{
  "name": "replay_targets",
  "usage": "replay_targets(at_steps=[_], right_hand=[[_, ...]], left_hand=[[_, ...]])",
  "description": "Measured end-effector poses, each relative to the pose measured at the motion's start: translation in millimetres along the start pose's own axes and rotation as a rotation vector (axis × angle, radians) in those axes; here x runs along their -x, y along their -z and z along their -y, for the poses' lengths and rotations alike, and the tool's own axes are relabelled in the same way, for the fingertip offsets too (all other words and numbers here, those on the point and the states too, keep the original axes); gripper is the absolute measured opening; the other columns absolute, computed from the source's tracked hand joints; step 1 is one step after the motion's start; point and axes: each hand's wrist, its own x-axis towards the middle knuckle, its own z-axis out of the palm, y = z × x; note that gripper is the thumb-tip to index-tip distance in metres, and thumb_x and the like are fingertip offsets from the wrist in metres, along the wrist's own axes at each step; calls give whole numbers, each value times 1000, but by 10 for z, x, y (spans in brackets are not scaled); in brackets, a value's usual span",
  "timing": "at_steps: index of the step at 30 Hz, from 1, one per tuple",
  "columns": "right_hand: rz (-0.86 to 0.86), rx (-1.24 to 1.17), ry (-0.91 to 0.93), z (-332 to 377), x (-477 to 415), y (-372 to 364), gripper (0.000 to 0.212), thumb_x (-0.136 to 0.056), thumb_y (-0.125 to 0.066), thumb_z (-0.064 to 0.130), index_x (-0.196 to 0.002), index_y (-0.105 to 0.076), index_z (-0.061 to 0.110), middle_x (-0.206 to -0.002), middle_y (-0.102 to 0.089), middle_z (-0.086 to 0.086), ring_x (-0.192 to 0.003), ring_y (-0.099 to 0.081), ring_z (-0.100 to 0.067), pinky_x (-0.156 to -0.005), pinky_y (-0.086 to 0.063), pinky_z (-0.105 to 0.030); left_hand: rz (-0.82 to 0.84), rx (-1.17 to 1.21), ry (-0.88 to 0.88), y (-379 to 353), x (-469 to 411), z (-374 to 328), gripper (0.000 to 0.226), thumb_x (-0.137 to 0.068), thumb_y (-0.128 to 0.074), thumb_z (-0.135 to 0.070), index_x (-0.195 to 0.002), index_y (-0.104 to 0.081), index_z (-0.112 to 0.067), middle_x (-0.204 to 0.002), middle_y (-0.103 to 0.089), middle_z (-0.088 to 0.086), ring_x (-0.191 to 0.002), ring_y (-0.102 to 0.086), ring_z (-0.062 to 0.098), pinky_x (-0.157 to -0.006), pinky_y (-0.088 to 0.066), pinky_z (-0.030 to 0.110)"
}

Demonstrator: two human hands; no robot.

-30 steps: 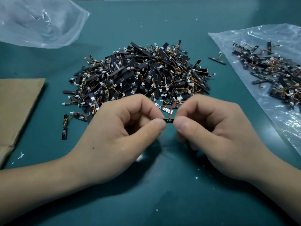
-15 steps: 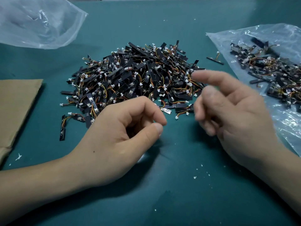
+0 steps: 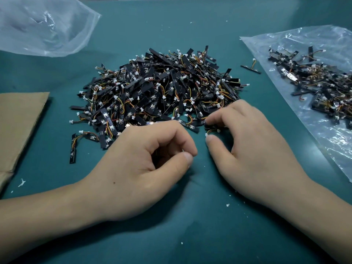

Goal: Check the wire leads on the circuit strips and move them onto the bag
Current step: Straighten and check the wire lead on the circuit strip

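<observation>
Strips (image 3: 162,92) heaped mid-frame on the bench (image 3: 190,235); left hand (image 3: 144,168) rests below, loosely curled and empty; right hand (image 3: 247,149) fingertips (image 3: 210,119) touch a strip (image 3: 202,122) at the heap's lower-right edge, grip unclear.

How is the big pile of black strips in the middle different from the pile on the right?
The middle pile is much bigger than the right pile. The middle pile lies straight on the green table; the right pile lies on a clear plastic bag. Both are black strips with coloured wires and white plugs.
</observation>
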Motion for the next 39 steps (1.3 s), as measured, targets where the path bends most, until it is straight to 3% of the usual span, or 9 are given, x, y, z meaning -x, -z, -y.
replay_targets(at_steps=[7,13,18,21,23,27,30,35,39], right_hand=[[48,-29,27,35,-10,33,5,-95,-64,27,-98,-66,30,-104,-52,12,-100,-51,-16,-87,-43,-34],[66,-27,52,29,-23,7,12,-95,-59,36,-99,-68,28,-104,-54,12,-101,-52,-17,-89,-45,-39],[-57,-142,119,17,-23,11,7,-102,-59,28,-99,-64,24,-103,-56,11,-98,-54,-11,-86,-44,-27],[-98,-296,167,29,-6,50,5,-102,-58,27,-100,-62,24,-84,-60,16,-78,-56,-1,-72,-41,-11],[-5,-365,226,42,15,68,5,-102,-58,31,-101,-61,28,-79,-60,15,-69,-57,-7,-63,-41,-13],[115,-419,291,46,30,85,7,-102,-54,33,-104,-61,31,-78,-60,19,-66,-58,-6,-62,-42,-15],[139,-454,219,44,28,93,13,-100,-54,42,-108,-58,33,-77,-65,7,-65,-60,-17,-60,-47,-30],[244,-431,177,35,-15,100,34,-100,-48,48,-79,-61,25,-65,-60,1,-58,-53,-17,-54,-42,-30],[289,-498,185,-1,-26,120,39,-103,-48,41,-71,-57,19,-62,-55,-3,-56,-48,-14,-55,-38,-25]], left_hand=[[46,-38,-11,-6,4,15,8,-89,-67,-17,-87,-67,-24,-69,-63,-3,-57,-57,17,-51,-44,23],[48,-61,-19,-2,3,14,7,-88,-66,-17,-87,-68,-24,-69,-63,-4,-58,-58,18,-53,-45,25],[5,-37,-7,-6,-2,34,6,-89,-65,-22,-93,-65,-27,-73,-64,-5,-58,-57,16,-54,-45,20],[-41,181,80,-1,-24,71,22,-86,-65,-34,-105,-57,-31,-80,-64,-3,-60,-56,23,-55,-49,33],[-38,213,91,6,-31,83,30,-84,-69,-40,-110,-57,-32,-83,-64,-3,-59,-56,27,-52,-49,35],[-31,-9,29,8,-27,85,15,-89,-66,-43,-96,-64,-29,-68,-62,-4,-52,-53,13,-50,-41,20],[-73,54,58,10,-23,82,19,-89,-63,-43,-88,-63,-24,-61,-59,4,-50,-51,17,-47,-40,23],[-62,114,63,17,-31,60,22,-89,-62,-41,-85,-61,-19,-61,-57,8,-53,-53,26,-47,-42,37],[-29,123,61,9,-27,61,24,-89,-61,-41,-84,-61,-17,-59,-54,8,-52,-49,25,-47,-39,34]])
